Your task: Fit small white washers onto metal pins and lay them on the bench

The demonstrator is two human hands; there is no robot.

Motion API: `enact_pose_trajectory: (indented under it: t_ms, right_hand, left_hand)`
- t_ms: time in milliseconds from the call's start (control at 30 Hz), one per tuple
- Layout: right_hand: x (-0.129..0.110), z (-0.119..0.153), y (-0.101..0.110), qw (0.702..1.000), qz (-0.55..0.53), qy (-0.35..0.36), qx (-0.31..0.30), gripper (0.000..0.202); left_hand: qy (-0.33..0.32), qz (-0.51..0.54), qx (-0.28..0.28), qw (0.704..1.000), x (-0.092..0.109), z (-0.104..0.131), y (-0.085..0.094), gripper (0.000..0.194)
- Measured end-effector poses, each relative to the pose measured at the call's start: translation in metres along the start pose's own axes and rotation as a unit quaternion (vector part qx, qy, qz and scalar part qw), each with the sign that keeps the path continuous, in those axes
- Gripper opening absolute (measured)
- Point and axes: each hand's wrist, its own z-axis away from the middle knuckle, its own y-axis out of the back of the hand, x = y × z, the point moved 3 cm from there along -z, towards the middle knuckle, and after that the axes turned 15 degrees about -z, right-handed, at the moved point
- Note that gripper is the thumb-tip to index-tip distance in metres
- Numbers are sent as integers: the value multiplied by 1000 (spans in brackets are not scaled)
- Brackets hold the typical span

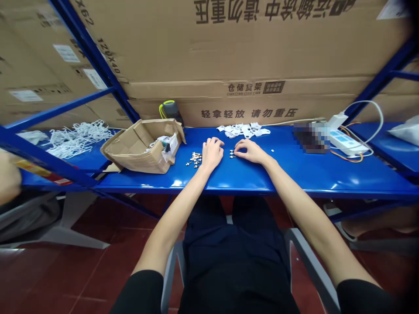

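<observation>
On the blue shelf top (252,174), my left hand (212,153) rests with curved fingers just right of a loose pile of small brass-coloured metal pieces (195,159). What is under its fingers, if anything, is hidden. My right hand (250,151) has its thumb and fingertips close together at a short column of similar metal pieces (232,154), touching or nearly touching them. Behind both hands lies a cluster of flat white parts with round holes (242,130).
An open cardboard box (140,152) stands left, with a dark bottle (172,111) behind it. White wire-like pieces (78,137) lie beyond the left blue post. A power strip (347,141) with cables sits right. Another person's arm (9,176) shows at the far left.
</observation>
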Motion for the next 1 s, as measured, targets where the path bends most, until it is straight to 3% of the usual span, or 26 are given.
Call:
enact_pose_trajectory:
  t_ms: [1000]
  right_hand:
    - [-5, 0, 1, 1000, -5, -3, -3, 25]
  left_hand:
    - [22, -26, -35, 999, 0, 2, -2, 37]
